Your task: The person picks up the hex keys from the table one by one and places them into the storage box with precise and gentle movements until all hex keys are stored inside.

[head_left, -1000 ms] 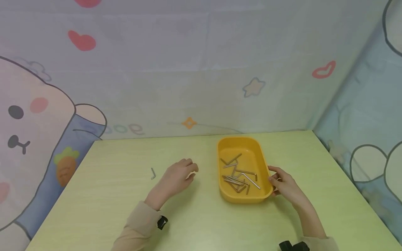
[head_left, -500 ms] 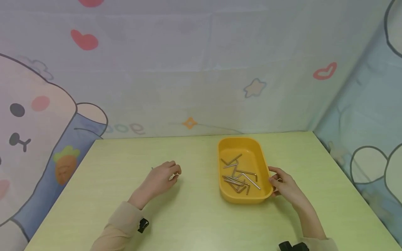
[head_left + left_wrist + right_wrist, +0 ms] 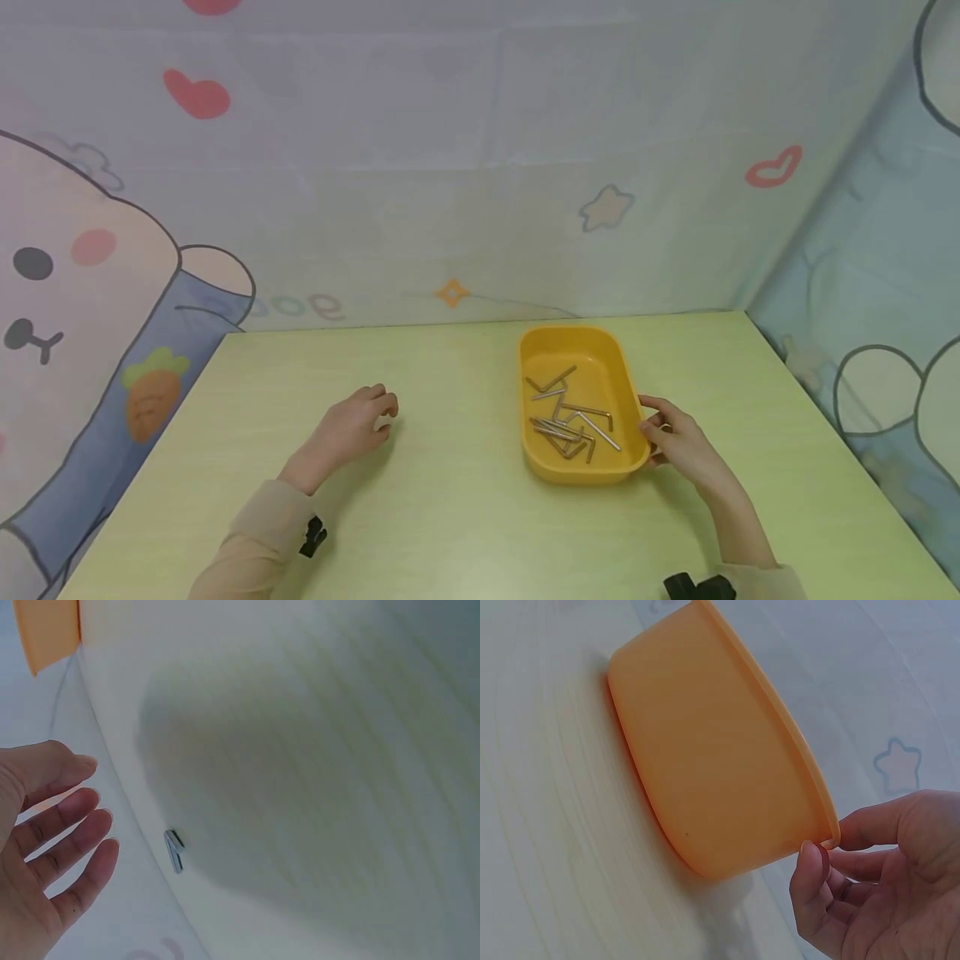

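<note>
A yellow plastic tray (image 3: 573, 479) stands on the right half of the table, with several L-shaped hex keys (image 3: 558, 429) lying loose inside. My right hand (image 3: 678, 442) pinches the tray's rim at its near right corner; the right wrist view shows thumb and fingers on the edge of the tray (image 3: 720, 750). Over the left part of the table hovers my left hand (image 3: 345, 433), fingers loosely bent and nothing in them. Below that hand, a single hex key (image 3: 174, 851) lies on the table in the left wrist view. In the head view the hand hides it.
The pale wooden table (image 3: 450, 533) ends at the back against a printed cloth (image 3: 390, 167). A second printed cloth (image 3: 862, 292) hangs along the right side.
My left hand has moved leftward, away from the tray, and now covers the lone hex key that showed in the head view. My right hand and the tray have stayed put.
</note>
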Tool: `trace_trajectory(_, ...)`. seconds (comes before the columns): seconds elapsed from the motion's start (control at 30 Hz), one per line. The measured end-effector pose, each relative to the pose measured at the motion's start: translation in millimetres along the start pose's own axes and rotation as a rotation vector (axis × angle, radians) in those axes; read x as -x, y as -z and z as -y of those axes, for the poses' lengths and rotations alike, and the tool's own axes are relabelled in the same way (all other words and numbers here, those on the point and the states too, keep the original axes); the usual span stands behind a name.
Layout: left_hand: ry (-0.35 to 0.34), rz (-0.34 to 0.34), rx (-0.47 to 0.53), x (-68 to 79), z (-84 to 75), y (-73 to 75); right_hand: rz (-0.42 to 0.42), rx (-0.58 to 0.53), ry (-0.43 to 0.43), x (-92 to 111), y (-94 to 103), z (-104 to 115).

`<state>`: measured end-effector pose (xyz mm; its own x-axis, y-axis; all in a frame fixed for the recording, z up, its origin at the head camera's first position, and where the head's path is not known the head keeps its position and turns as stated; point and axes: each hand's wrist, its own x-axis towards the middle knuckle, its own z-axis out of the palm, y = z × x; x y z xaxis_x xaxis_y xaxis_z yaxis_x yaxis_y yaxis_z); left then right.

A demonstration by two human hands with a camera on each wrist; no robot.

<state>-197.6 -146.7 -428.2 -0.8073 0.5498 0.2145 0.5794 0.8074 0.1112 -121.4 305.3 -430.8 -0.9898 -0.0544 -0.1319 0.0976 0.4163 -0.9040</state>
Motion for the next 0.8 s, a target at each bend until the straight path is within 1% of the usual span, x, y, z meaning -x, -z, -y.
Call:
trace_trajectory(0.17,0.033,0.041,-0.009,0.2,10.7,-2.4,-0.004,0.001,-0.001,-0.5,-0.1,0.7)
trace_trajectory(0.27,0.054,0.041,-0.006,-0.1,18.2,-5.2,-0.004,0.001,0.001,-0.2,0.0,1.2)
trace_trajectory(0.4,0.102,0.052,0.015,-0.2,27.9,-7.6,-0.002,0.001,0.001,0.5,0.0,2.0)
trace_trajectory(0.6,0.175,0.101,0.067,-0.1,37.8,-8.4,-0.005,0.006,0.003,1.2,-0.2,2.8)
trace_trajectory(0.7,0.184,0.115,0.096,-0.8,39.5,-7.7,-0.006,0.007,0.002,1.4,-0.2,2.9)
trace_trajectory(0.8,0.180,0.129,0.102,-1.6,39.9,-7.1,-0.007,0.008,0.000,1.6,-0.2,2.9)
